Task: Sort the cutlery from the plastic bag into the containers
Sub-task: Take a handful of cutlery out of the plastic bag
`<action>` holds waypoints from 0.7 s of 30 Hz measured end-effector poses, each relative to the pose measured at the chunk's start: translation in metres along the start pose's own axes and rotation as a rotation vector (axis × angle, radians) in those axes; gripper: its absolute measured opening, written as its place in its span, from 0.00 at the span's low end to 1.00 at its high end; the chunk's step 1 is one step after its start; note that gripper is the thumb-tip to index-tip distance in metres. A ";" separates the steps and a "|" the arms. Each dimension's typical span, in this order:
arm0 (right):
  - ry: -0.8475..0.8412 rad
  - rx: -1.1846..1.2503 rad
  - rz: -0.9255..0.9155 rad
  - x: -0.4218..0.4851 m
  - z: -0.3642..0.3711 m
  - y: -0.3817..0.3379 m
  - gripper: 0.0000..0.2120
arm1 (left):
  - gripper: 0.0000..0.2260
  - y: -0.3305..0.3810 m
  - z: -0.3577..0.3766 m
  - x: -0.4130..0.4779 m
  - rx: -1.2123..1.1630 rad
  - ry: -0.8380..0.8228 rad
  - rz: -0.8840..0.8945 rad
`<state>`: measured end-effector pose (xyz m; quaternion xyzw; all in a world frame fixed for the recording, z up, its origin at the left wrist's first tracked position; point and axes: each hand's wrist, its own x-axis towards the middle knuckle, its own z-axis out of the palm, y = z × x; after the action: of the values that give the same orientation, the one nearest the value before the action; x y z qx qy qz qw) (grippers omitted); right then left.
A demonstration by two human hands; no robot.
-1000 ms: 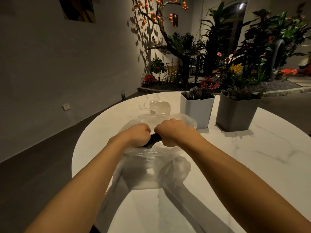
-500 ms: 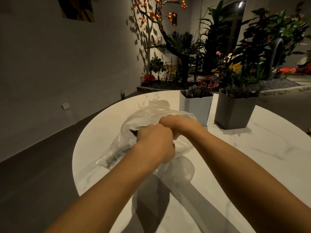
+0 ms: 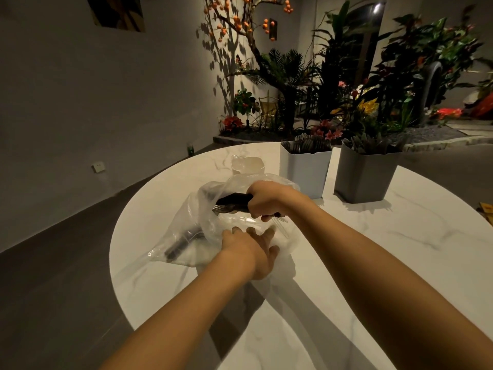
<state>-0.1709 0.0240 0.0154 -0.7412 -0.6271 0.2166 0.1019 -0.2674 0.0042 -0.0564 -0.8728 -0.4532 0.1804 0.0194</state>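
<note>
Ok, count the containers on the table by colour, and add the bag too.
white container: 1
grey container: 1
clear container: 1
plastic bag: 1
Total: 4

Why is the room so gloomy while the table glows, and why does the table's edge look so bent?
Head view: light from overhead hits the round white marble table, casting dark arm shadows on it; the walls are dim. Head view: the wide-angle lens curves the table's rim. Head view: the clear plastic bag glares softly, partly hazing the black-handled cutlery gripped by the right hand.
</note>
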 end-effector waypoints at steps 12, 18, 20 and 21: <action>0.019 0.227 0.087 0.005 0.018 -0.006 0.15 | 0.28 0.003 0.034 0.040 -0.218 0.016 -0.054; -0.014 0.327 0.117 -0.006 0.014 0.009 0.16 | 0.22 -0.009 0.017 0.028 -0.237 0.015 -0.054; -0.003 0.357 0.110 -0.012 0.015 0.014 0.17 | 0.25 -0.008 0.015 0.027 -0.131 0.080 0.036; 0.009 0.378 0.109 -0.015 0.015 0.018 0.17 | 0.26 -0.008 0.017 0.031 -0.111 0.081 0.056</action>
<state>-0.1636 0.0046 -0.0023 -0.7427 -0.5337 0.3326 0.2301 -0.2631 0.0319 -0.0804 -0.8914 -0.4368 0.1199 -0.0155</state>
